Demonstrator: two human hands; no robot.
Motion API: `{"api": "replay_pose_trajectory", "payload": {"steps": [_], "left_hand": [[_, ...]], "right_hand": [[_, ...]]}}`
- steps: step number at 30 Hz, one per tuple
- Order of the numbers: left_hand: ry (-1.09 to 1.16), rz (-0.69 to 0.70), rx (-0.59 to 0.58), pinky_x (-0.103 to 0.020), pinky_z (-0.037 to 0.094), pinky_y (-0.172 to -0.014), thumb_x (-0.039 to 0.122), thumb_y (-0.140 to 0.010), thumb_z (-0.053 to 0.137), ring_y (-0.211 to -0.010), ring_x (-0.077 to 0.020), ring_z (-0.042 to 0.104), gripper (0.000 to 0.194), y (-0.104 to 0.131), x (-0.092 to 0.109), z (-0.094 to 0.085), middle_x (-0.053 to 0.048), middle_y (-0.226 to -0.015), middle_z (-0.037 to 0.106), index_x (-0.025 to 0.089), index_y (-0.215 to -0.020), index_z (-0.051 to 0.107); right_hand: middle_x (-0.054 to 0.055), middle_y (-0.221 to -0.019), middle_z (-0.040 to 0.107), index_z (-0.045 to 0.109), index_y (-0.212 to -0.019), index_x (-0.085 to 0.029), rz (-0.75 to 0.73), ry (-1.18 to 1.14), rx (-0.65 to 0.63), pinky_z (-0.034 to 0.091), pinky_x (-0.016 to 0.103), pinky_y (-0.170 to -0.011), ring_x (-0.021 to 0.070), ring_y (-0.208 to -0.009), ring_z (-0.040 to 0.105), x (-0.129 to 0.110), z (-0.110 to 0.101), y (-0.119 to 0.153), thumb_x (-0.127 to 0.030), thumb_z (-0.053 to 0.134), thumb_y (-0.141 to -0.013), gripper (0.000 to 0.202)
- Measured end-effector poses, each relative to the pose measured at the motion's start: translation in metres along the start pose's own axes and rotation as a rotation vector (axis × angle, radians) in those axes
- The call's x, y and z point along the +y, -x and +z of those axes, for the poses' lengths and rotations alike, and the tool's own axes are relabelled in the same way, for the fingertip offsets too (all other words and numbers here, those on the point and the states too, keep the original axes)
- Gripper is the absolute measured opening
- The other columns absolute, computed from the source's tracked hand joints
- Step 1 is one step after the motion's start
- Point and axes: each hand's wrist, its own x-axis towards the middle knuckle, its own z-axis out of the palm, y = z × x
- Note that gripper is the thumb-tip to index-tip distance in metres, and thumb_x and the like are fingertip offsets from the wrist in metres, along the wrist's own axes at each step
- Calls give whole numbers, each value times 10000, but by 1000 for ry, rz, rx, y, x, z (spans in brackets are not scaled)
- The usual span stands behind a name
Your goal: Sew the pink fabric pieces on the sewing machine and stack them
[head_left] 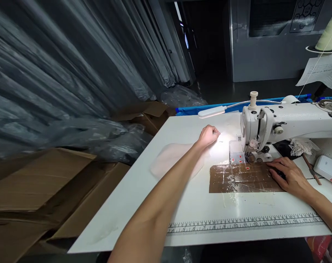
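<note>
My left hand (209, 135) is closed in a pinch above the white sewing table (193, 204), left of the sewing machine (294, 122), beside the bright lamp spot. Whatever its fingertips hold is too small to make out. Under my left forearm lies a pale, sheer piece of fabric (166, 157). My right hand (290, 177) rests with fingers apart on the right end of a brown taped sheet (237, 180), just in front of the needle area. A dark patch shows between its thumb and fingers; I cannot tell what it is.
A white lamp (212, 111) on a bendy neck reaches over the table. A ruler strip (245, 224) runs along the front edge. Right of the machine lie a brown-handled tool (312, 170) and a white box (329, 170). Cardboard boxes (40, 179) stand at left.
</note>
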Motion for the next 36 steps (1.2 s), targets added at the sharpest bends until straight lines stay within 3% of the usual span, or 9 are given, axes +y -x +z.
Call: {"api": "replay_pose_trajectory", "payload": {"steps": [3,7,14,18,21,24,29,36], "left_hand": [[128,-62,-29,-350,547,-828,227,-768,672,-838,-231,677,104,1,0,1,-91,-832,704,159,-830,625],[285,-129,-95,-319,566,-721,250,-796,697,-670,-153,651,317,6,2,0,-57,-788,678,142,-1070,580],[309,-100,-80,-328,571,-822,235,-722,755,-786,-151,683,493,12,3,-2,-93,-970,689,136,-1181,604],[140,-70,68,-381,516,-999,261,-737,727,-1046,-230,660,400,27,-18,-38,-104,-1178,673,178,-1124,667],[-43,-105,175,-445,435,-1097,312,-763,706,-1147,-316,621,213,53,-44,-78,-111,-1111,705,172,-923,728],[-189,-151,244,-469,439,-1085,334,-776,684,-1133,-355,632,180,84,-70,-107,-128,-993,738,160,-766,728],[-308,-182,318,-374,530,-990,337,-810,618,-1026,-273,697,221,116,-99,-111,-85,-1022,766,181,-820,774],[-321,-177,400,-330,564,-945,323,-809,605,-985,-232,711,227,117,-108,-105,-50,-1073,761,204,-845,796]], "right_hand": [[120,-1019,676,698,-1124,-182,-15,1,11,552,399,-778,246,-928,635,1,2,0,-368,411,-1029,356],[116,-996,673,699,-1126,-179,-25,7,41,545,394,-749,243,-900,623,2,4,1,-380,393,-1038,377],[116,-1000,681,699,-1130,-182,-18,-2,25,542,399,-765,241,-903,632,2,2,2,-392,370,-1042,400],[117,-1025,683,702,-1133,-180,-14,5,17,547,399,-782,241,-927,642,2,1,2,-389,356,-1042,414],[115,-1027,686,702,-1134,-176,-22,20,9,548,393,-769,241,-924,645,1,0,2,-396,352,-1041,423],[112,-1011,693,711,-1099,-175,-41,34,25,548,396,-751,246,-901,649,0,-2,1,-421,343,-1039,446],[98,-970,705,722,-1026,-169,-105,61,71,556,378,-702,231,-841,662,-4,-7,-1,-441,351,-1039,460],[67,-945,710,718,-1019,-160,-157,148,118,570,351,-674,206,-827,673,-8,-6,-5,-438,337,-1053,473]]}}
